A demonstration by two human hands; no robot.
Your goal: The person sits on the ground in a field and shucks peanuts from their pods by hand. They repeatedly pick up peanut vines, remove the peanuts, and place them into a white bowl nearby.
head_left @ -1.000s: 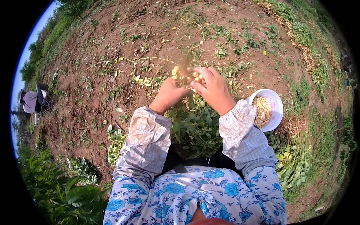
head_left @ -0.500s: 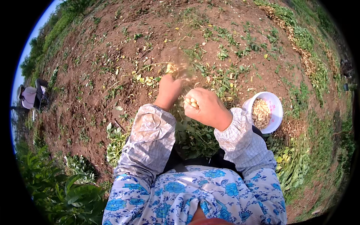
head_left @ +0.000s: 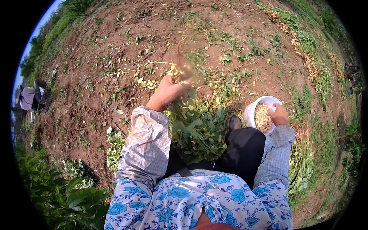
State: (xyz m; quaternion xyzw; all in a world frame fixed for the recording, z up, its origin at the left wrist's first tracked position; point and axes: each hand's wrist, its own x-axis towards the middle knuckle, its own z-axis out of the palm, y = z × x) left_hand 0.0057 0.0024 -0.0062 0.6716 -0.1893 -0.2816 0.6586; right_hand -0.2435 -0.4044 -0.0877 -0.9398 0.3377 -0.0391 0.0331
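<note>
My left hand is closed round a peanut plant, out in front of me. Pale pods and roots stick up past its fingers, blurred by motion, and a thin yellow stem trails off to the left. Leafy green tops lie below this hand, between my legs. On the right, my right hand is at the inner right side of a white plastic bucket, beside the shelled-looking heap of pale peanuts in it. Most of its fingers are hidden, so whether they still hold pods does not show.
Brown soil with scattered leaves stretches ahead. A row of pulled plants runs along the right. Another person is low to the ground at far left. My dark shoe is left of the bucket. Bushy leaves fill the lower left.
My right hand, a fist with pods showing, has moved from beside my left hand rightward to the bucket. The bucket is slightly shifted. My left hand keeps the plant.
</note>
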